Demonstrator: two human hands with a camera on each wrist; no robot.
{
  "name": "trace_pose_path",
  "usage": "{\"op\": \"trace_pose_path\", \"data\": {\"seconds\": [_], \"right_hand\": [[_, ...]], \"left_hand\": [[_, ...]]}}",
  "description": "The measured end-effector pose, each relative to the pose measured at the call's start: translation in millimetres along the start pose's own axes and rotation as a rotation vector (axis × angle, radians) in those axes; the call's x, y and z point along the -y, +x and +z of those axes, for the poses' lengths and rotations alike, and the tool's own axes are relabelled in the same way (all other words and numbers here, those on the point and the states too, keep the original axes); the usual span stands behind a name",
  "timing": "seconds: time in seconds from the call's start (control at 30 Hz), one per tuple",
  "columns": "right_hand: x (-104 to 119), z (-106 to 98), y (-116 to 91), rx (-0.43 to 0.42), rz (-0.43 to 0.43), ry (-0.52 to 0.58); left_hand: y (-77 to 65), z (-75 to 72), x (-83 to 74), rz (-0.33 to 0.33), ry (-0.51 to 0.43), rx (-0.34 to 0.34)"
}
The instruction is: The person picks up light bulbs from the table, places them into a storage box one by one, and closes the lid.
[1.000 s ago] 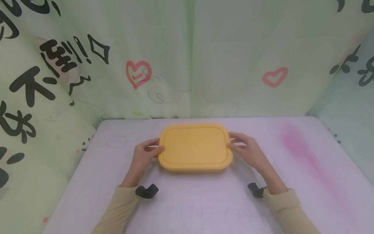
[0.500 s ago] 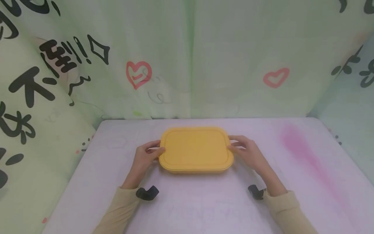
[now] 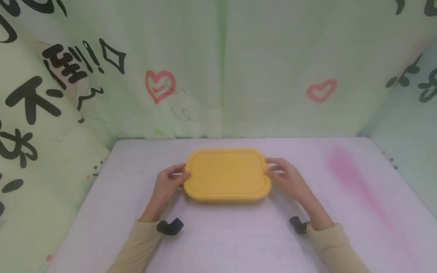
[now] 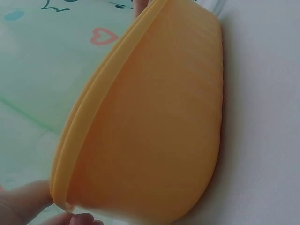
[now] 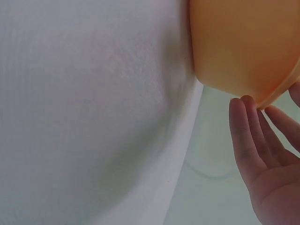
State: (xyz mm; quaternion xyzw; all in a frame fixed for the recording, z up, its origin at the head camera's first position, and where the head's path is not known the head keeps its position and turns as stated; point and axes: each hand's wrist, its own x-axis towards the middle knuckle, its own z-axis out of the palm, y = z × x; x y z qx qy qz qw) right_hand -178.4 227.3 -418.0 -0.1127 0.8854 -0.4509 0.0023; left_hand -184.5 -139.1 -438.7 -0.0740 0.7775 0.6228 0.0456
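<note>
A yellow food container point(image 3: 228, 174) with rounded corners sits at the middle of the table, its flat lid on. My left hand point(image 3: 166, 185) grips its left end, thumb on the lid's edge and the other fingers under the rim. At the opposite end my right hand point(image 3: 290, 180) pinches the rim the same way. In the left wrist view the container's deep side wall point(image 4: 150, 122) tapers down toward the white surface. Fingertips point(image 5: 247, 99) of the right hand reach under the rim in the right wrist view. What the container holds is hidden by the lid.
The white table point(image 3: 232, 242) has a pink smear point(image 3: 348, 167) on its right side. Behind it and along both sides hangs a pale green curtain point(image 3: 259, 45) with hearts and black lettering. Dark wrist mounts point(image 3: 170, 226) stick out at both cuffs.
Over the last second the container and both hands have shifted slightly down in the head view, mostly in the first half. The grip at both ends stays the same.
</note>
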Motion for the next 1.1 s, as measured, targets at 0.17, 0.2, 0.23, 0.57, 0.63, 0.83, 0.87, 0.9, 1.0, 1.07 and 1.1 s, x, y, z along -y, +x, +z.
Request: {"op": "trace_pose_path", "data": {"seconds": [0.17, 0.2, 0.23, 0.57, 0.63, 0.83, 0.87, 0.9, 1.0, 1.07, 1.1], "right_hand": [[2, -1, -2, -0.010, -0.058, -0.071], [3, -1, -2, -0.017, -0.071, -0.086], [5, -2, -2, -0.023, -0.083, -0.104], [30, -15, -14, -0.092, -0.173, -0.254], [36, -17, -18, -0.090, -0.174, -0.264], [48, -19, -28, -0.065, -0.169, -0.298], [49, -19, -29, -0.062, -0.172, -0.305], [50, -18, -31, -0.057, -0.174, -0.312], [51, -17, -34, -0.043, -0.182, -0.332], [51, -16, -37, -0.034, -0.186, -0.348], [51, -15, -39, -0.032, -0.187, -0.358]], "left_hand": [[-0.9, -1.7, -1.5, 0.032, 0.039, -0.021], [-1.2, -2.2, -2.4, 0.054, 0.053, -0.030], [-1.6, -2.8, -3.4, 0.078, 0.064, -0.040], [-16.6, -5.1, -25.3, 0.273, 0.174, -0.112], [-20.5, -4.9, -29.5, 0.322, 0.195, -0.115], [-34.2, -3.0, -41.5, 0.462, 0.267, -0.107], [-36.3, -2.4, -42.9, 0.481, 0.279, -0.106], [-38.1, -1.6, -44.2, 0.498, 0.292, -0.105], [-43.7, 0.7, -46.9, 0.532, 0.329, -0.098], [-47.6, 2.2, -48.0, 0.536, 0.358, -0.091], [-49.8, 2.9, -48.5, 0.537, 0.375, -0.091]]}}
